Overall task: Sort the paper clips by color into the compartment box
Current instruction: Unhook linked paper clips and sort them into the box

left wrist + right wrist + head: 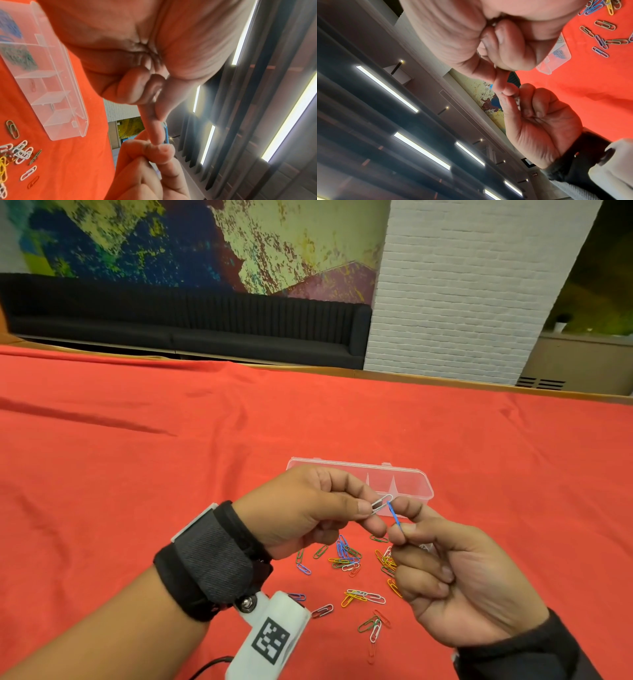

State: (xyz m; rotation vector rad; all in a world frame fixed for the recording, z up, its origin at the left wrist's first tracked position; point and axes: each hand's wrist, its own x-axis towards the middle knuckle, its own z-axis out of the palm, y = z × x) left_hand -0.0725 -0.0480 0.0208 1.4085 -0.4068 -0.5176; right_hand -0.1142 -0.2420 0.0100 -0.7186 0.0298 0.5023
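Above the red cloth, my left hand pinches a white paper clip between thumb and forefinger. My right hand pinches a blue paper clip whose top end meets the white one; the two look hooked together. The blue clip shows beside my left forefinger in the left wrist view. Behind the hands lies the clear compartment box, open. In the left wrist view the box holds blue clips, green clips and one red clip in separate compartments. A loose pile of coloured clips lies under the hands.
More clips are scattered on the red tablecloth toward me, with white and yellow clips near the box's end. The table's far edge runs in front of a black bench and a white brick pillar.
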